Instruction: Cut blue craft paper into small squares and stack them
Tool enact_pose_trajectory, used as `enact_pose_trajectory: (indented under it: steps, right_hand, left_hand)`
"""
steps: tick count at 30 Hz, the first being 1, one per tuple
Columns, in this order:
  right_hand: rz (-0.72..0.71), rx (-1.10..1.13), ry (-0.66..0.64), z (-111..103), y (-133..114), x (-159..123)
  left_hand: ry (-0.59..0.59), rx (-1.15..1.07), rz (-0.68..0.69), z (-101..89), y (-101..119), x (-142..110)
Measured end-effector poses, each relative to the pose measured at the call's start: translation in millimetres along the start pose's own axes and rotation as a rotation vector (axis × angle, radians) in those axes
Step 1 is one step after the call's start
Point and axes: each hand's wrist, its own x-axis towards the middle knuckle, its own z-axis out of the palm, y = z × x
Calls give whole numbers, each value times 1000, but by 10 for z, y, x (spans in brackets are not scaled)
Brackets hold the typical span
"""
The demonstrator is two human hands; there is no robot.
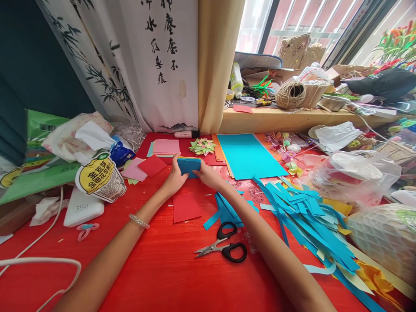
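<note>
A small folded piece of blue paper [189,166] lies on the red table [156,268], far from me. My left hand [175,177] grips its left edge with the thumb pressed on top. My right hand [210,175] pinches its right edge, fingers closed on the paper. A red paper square [186,206] lies flat just below my hands. Black-handled scissors [224,248] rest on the table under my right forearm. Cut blue strips [227,210] lie beside that forearm.
A large blue sheet [247,155] over orange sheets sits at the back right, a heap of blue paper strips [312,216] at the right, and a folded paper flower [203,146] behind my hands. Pink and red squares [152,165], a white charger [83,208] and bags crowd the left.
</note>
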Motion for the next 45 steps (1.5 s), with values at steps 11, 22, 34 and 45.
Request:
enact_pose_trajectory:
  steps: [11, 22, 34, 45]
  right_hand:
    - [-29, -110, 45, 77, -25, 5]
    - [-32, 54, -61, -78, -60, -2]
    - [-96, 0, 19, 59, -76, -4]
    - [53, 76, 5, 72, -1, 0]
  left_hand:
    - [29, 101, 99, -35, -28, 2]
    - [-47, -72, 10, -260, 32, 118]
    - [-9, 400, 347, -251, 292, 36]
    - [22, -189, 14, -32, 46, -47]
